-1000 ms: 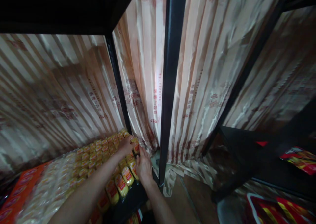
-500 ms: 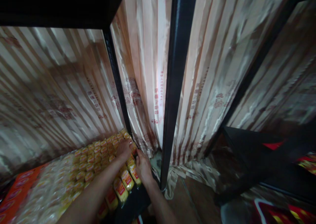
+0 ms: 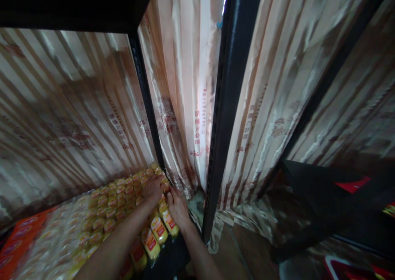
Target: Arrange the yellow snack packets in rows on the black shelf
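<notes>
Both my hands reach onto a low black shelf packed with rows of small yellow packets (image 3: 123, 197) with red labels, wrapped in clear film. My left hand (image 3: 153, 188) lies on top of the packets near the shelf's right rear corner, fingers curled down onto them. My right hand (image 3: 176, 204) is just to its right at the shelf's edge, fingers bent and pressed against the end packets beside the black upright post (image 3: 228, 107). What the fingertips grip is hidden.
A striped beige curtain (image 3: 185, 86) hangs behind the shelving. An orange carton (image 3: 18, 239) lies at the far left of the shelf. Another black shelf (image 3: 324, 206) with red packages stands at the right. Brown floor shows below between the racks.
The view has shifted slightly left and closer. Both hands stay at the same corner of the packets, the left hand drawn a little nearer to the right hand.
</notes>
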The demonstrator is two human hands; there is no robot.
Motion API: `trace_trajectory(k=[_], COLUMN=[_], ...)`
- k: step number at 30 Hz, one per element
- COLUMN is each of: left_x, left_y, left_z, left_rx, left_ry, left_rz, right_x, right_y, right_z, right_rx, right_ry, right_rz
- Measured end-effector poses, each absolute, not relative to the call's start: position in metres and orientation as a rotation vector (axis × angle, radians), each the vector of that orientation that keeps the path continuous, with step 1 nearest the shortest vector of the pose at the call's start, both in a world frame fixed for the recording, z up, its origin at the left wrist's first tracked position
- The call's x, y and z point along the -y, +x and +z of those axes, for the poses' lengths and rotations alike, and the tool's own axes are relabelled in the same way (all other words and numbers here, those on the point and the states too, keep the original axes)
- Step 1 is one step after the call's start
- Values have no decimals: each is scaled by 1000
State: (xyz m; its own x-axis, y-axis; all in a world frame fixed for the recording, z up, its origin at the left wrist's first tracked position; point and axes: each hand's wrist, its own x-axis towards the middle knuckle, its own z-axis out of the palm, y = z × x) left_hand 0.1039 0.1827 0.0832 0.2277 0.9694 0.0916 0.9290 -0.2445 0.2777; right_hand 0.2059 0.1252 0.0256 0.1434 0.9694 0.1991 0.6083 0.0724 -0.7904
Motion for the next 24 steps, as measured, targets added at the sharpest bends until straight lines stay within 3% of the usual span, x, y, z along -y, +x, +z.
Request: trace_trajectory(k=[6,14,24], left_x=[-181,-182,-152], left_y=[102,94,94], left_z=[77,66,85], left_rx=[-1879,-1618,-1629], left_ry=[2351,2416,2517], left_rz=[463,482,524], right_x=[-124,-125,-109], right_y=[204,203,201], right_z=[23,14,18], right_rx=[1478,1408,1331], right_ry=[-1580,-1470,-1487], right_rz=[682,840,754])
